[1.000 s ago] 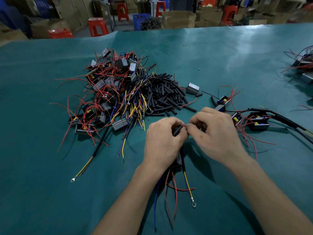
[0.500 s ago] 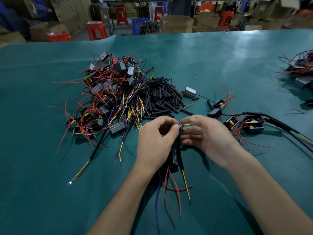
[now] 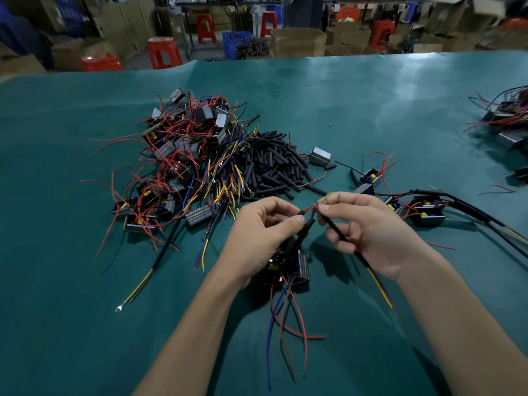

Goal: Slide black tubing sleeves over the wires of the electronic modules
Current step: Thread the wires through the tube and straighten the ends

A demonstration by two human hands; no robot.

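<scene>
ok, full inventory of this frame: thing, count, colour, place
table cover: one, teal, whole bench
module pile: many, grey-black with red, yellow, blue wires, centre-left
loose tubing sleeves: many, black, heap right of pile
lone module: one, grey, right of sleeves
sleeved modules: several, black, right of hands
far modules: uncountable, right edge
held module: one, grey-black, hanging under left hand
stools: several, red, background
boxes: many, brown, background
left hand: pinches black sleeve
right hand: pinches sleeved wire

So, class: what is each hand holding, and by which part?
Left hand pinches a black tubing sleeve near its top end; right hand grips a sleeved wire near its upper end.
</scene>
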